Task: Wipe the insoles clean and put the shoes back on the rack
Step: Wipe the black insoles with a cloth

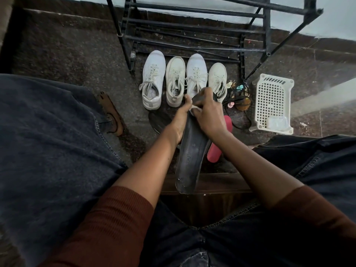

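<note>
The left grip (183, 114) holds a long black insole (190, 151); the right grip (209, 112) presses what seems a small white cloth (194, 109) on it. Four white laced sneakers (175, 81) stand before a black metal rack (267, 24).

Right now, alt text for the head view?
A person's left hand grips a black insole while the right hand holds a white cloth against it. Four white sneakers stand in a row on the floor before a black metal rack.
</note>
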The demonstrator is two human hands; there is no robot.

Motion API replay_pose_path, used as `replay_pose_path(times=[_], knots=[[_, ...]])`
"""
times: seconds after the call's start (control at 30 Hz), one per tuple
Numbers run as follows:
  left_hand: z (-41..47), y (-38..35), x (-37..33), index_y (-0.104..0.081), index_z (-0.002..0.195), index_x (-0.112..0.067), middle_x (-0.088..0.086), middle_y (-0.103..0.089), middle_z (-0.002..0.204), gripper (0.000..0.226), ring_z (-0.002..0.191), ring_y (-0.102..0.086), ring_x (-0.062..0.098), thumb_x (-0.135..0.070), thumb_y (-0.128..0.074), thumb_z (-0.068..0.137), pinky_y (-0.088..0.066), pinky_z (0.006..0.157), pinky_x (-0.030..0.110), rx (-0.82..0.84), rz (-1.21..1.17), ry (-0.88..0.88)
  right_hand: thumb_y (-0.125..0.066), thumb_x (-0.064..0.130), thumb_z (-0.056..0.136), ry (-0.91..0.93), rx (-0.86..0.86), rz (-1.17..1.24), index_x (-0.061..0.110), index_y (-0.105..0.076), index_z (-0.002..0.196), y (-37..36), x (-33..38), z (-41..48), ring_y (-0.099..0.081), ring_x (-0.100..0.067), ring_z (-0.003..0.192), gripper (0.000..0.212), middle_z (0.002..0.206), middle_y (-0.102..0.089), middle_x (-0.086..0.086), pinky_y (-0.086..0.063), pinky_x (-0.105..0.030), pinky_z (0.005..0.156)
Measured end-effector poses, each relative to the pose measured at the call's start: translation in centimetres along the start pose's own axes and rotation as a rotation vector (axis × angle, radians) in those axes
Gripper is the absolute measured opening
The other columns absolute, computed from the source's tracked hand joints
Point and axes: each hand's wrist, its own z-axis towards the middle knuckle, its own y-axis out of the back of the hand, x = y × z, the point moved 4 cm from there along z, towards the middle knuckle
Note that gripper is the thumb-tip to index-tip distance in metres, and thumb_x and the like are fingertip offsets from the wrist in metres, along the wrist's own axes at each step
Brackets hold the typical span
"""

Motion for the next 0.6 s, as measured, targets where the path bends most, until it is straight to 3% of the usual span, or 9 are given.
replay_pose_path(times=[0.2, 0.27, 0.37, 0.47, 0.6], knots=[[-0.7, -0.5, -0.4, -0.066, 0.095, -0.011, 0.008, -0.074, 0.079, 0.054, 0.073, -0.07, 0.018, -0.049, -0.029, 0.101, -0.056, 0.073, 0.027, 0.035, -0.05, 0.075, -0.049, -0.002, 0.08, -0.134, -0.168, -0.074, 0.004, -0.039, 0.105, 1.5, -1.6, 3.5, -0.059, -0.037, 0.079, 0.028, 0.087, -0.067, -0.017, -0.034, -0.035, 0.056], [-0.9, -0.5, -0.5, -0.067, 0.094, -0.011, 0.007, -0.073, 0.079, 0.054, 0.074, -0.069, 0.019, -0.048, -0.029, 0.101, -0.054, 0.076, 0.028, 0.008, -0.06, 0.065, -0.05, -0.001, 0.081, -0.145, -0.154, -0.072, 0.005, -0.04, 0.106, 1.6, -1.8, 3.3, -0.061, -0.034, 0.084, 0.028, 0.091, -0.068, -0.017, -0.038, -0.032, 0.058], [-0.8, 0.1, -0.5, -0.069, 0.088, -0.013, 0.008, -0.073, 0.074, 0.056, 0.071, -0.07, 0.019, -0.051, -0.03, 0.1, -0.057, 0.063, 0.025, -0.031, -0.04, 0.041, -0.057, 0.002, 0.081, -0.055, 0.004, -0.069, 0.006, -0.039, 0.107, 0.7, -0.9, 1.3, -0.062, -0.034, 0.082, 0.031, 0.092, -0.068, -0.017, -0.051, -0.042, 0.067], [-0.8, 0.6, -0.2, -0.075, 0.072, -0.017, 0.004, -0.073, 0.069, 0.064, 0.065, -0.07, 0.015, -0.054, -0.03, 0.098, -0.054, 0.054, 0.021, -0.066, -0.012, 0.034, -0.059, 0.005, 0.081, 0.05, 0.108, -0.098, 0.006, -0.041, 0.106, -0.2, 0.0, -1.5, -0.063, -0.035, 0.076, 0.031, 0.087, -0.067, -0.017, -0.052, -0.044, 0.063], [-0.8, 0.4, -0.2, -0.068, 0.083, -0.013, 0.004, -0.073, 0.069, 0.054, 0.065, -0.07, 0.013, -0.047, -0.03, 0.101, -0.054, 0.055, 0.021, -0.052, -0.055, 0.017, -0.061, 0.008, 0.079, 0.014, 0.103, -0.084, 0.009, -0.042, 0.105, 0.1, -0.4, -1.2, -0.063, -0.033, 0.081, 0.033, 0.088, -0.069, -0.013, -0.052, -0.04, 0.066]])
